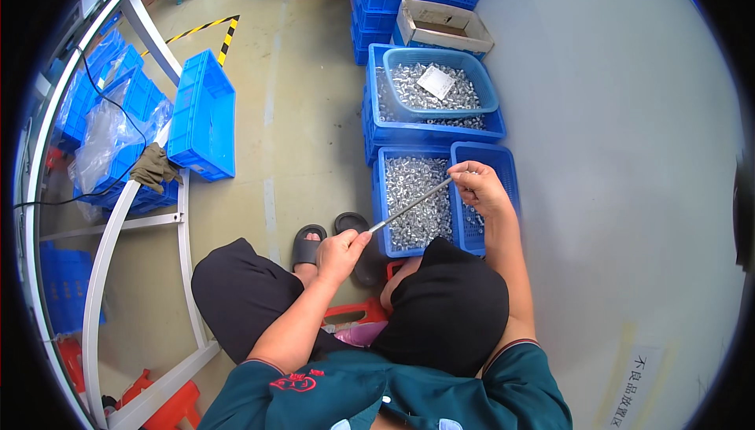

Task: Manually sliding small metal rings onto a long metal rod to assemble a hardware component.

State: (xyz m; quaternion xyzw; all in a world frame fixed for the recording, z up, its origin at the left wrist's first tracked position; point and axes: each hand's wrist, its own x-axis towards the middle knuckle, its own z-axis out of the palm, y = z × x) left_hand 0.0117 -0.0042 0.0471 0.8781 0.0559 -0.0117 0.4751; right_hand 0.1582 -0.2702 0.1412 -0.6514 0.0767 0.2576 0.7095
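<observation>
A thin grey metal rod (410, 205) runs slantwise between my two hands, in front of my knees. My left hand (340, 253) is closed around its near, lower end. At the far, upper end, the fingers of my right hand (478, 186) pinch it; the exact tip is hidden by them. Below the rod stands a blue crate (381, 194) filled with small silvery metal parts (417, 174). Right of it, partly under my right hand and forearm, is a narrower blue basket (507, 164) with more such parts.
Beyond, a light blue basket (491, 88) of metal parts with a white card (436, 82) rests on another blue crate (494, 132). Stacked crates (370, 21) and a whitish box (472, 43) stand farther back. A white frame (110, 280) and an upended blue crate (224, 119) are left.
</observation>
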